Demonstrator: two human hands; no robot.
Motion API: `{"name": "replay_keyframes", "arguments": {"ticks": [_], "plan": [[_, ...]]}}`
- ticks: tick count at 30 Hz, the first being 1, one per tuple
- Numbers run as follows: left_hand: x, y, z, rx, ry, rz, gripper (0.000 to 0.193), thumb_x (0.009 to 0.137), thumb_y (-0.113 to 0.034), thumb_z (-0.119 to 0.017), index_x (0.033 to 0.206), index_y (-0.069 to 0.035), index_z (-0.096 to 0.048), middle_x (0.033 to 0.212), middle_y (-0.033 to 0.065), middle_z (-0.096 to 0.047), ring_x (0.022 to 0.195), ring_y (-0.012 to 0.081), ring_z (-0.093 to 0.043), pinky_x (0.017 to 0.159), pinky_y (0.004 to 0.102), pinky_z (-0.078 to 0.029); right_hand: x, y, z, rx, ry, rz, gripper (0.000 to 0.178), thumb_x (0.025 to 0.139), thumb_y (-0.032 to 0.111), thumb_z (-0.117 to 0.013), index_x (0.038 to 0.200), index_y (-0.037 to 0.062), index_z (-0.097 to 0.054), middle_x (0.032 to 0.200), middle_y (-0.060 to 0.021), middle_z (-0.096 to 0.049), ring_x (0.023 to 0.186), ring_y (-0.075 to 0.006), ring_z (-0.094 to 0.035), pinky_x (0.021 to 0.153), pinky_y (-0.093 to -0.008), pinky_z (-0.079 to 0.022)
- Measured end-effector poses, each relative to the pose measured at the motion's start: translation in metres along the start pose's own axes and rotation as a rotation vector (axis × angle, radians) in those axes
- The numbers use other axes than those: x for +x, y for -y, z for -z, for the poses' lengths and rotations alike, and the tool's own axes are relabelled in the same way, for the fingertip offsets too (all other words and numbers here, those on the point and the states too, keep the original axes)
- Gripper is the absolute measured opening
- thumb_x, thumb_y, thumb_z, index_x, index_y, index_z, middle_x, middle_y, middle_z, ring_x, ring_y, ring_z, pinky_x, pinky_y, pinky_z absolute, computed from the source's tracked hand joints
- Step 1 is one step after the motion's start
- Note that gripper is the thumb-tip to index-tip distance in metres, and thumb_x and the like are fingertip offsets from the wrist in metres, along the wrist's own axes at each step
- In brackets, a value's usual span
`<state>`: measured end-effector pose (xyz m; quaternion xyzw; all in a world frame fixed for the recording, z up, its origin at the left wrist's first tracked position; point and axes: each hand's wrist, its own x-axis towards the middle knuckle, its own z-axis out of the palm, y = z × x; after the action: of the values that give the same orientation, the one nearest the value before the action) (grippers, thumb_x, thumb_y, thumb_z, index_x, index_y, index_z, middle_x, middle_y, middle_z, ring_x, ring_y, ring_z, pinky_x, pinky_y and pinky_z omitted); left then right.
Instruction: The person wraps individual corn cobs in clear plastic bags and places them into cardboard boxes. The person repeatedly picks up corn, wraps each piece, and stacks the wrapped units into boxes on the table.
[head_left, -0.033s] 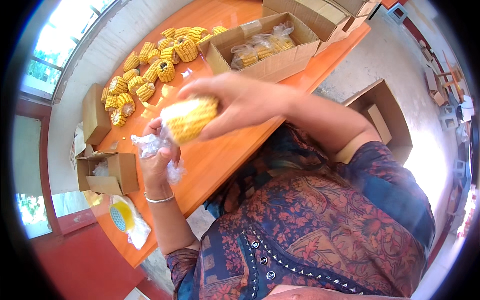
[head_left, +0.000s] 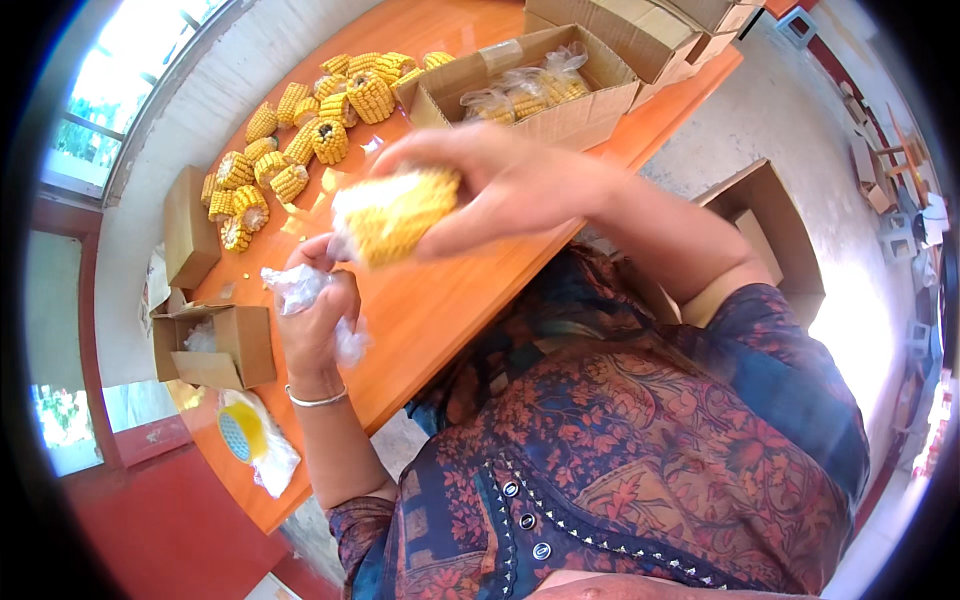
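Observation:
Above the orange table, my right hand (head_left: 500,185) grips a short piece of corn cob (head_left: 405,212) by its right end, fingers over the top and thumb below. The cob is blurred by motion, and clear film seems to show at its left end. My left hand (head_left: 318,320) is raised just left of it, fingers closed on crumpled clear plastic bags (head_left: 295,285). Its fingertips reach up close to the cob's left end; whether they touch it I cannot tell. Beyond the hands, several cut corn cobs (head_left: 329,142) lie loose in a pile.
At the far side stands an open cardboard box (head_left: 575,138) with bagged corn (head_left: 525,98), more boxes (head_left: 640,35) behind it. A small open carton (head_left: 243,345) with plastic, a yellow tape roll (head_left: 245,435) and white plastic (head_left: 277,465) are at the left. Another box (head_left: 765,190) stands right, below table level.
My right hand has shifted a little right and away with the corn cob, widening its distance from my left hand. My left hand has barely moved.

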<state>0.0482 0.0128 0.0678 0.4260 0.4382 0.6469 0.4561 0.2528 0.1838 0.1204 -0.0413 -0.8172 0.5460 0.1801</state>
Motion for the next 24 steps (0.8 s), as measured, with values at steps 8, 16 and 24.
{"name": "replay_keyframes", "arguments": {"ticks": [8,16,24], "plan": [[0.076,-0.008,-0.098,0.910,0.107,-0.365,0.031,0.082,-0.007,-0.067,0.112,0.000,-0.063,0.112,0.0156,-0.063,0.081,0.0181,-0.064,0.063,0.0269,-0.050,-0.020,0.004,0.114,-0.097,-0.224,-0.277,0.045,0.078,0.017,-0.072,0.116,-0.0004,-0.054,0.099,-0.0045,-0.061,0.088,-0.0099,-0.058,0.079,-0.0238,-0.047],[0.065,0.020,-0.106,1.304,0.121,-0.431,0.040,0.069,-0.008,-0.074,0.108,-0.014,-0.066,0.131,0.0194,-0.048,0.086,0.0252,-0.063,0.060,0.0313,-0.053,-0.030,-0.028,0.137,-0.536,-0.119,-0.429,0.040,0.079,0.020,-0.070,0.110,-0.0009,-0.058,0.091,-0.0060,-0.063,0.080,-0.0096,-0.057,0.071,-0.0250,-0.048],[0.064,0.044,-0.093,1.255,0.011,-0.573,0.042,0.065,-0.005,-0.070,0.104,-0.020,-0.069,0.131,0.0231,-0.047,0.074,0.0162,-0.061,0.051,0.0255,-0.048,-0.003,-0.033,0.104,-0.640,0.003,-0.304,0.044,0.074,0.031,-0.066,0.099,-0.0047,-0.063,0.094,-0.0224,-0.064,0.088,-0.0301,-0.063,0.077,-0.0353,-0.050]]}}
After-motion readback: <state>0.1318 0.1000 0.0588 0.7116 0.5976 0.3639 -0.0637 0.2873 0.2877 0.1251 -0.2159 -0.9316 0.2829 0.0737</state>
